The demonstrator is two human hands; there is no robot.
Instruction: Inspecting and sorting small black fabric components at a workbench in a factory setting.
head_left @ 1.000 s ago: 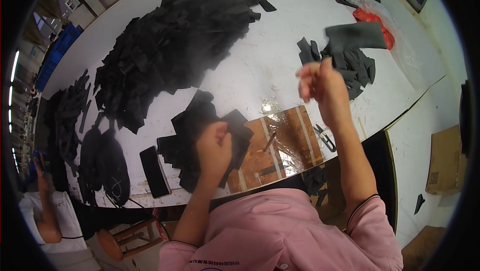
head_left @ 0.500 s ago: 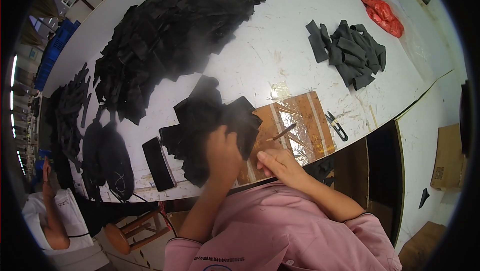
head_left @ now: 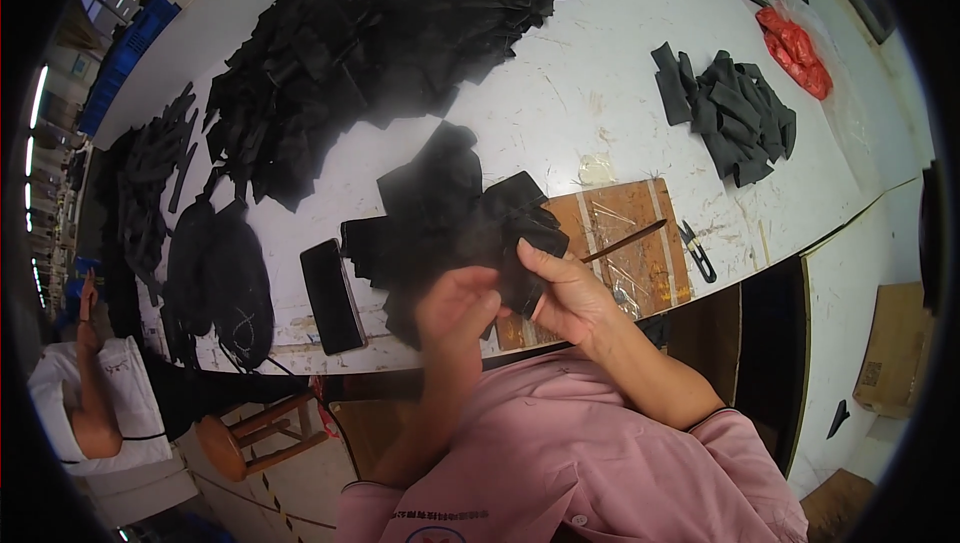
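Note:
My right hand pinches a black fabric piece, thumb on top and fingers beneath. Beside it, my left hand has its fingers curled at the near edge of a loose pile of black fabric pieces; what they hold, if anything, is hidden. A thin, dark, pointed stick-like tool slants across the brown board, its near end against my right hand. Whether the hand grips that tool I cannot tell.
A phone lies left of the pile, thread snips right of the board. A large black fabric heap covers the far left; a smaller heap and a red bag are at far right. Another person's arm shows at left.
My right hand has come up and taken hold of a black fabric piece. My left hand has drawn back from the pile toward it. The stick-like tool has shifted to the right.

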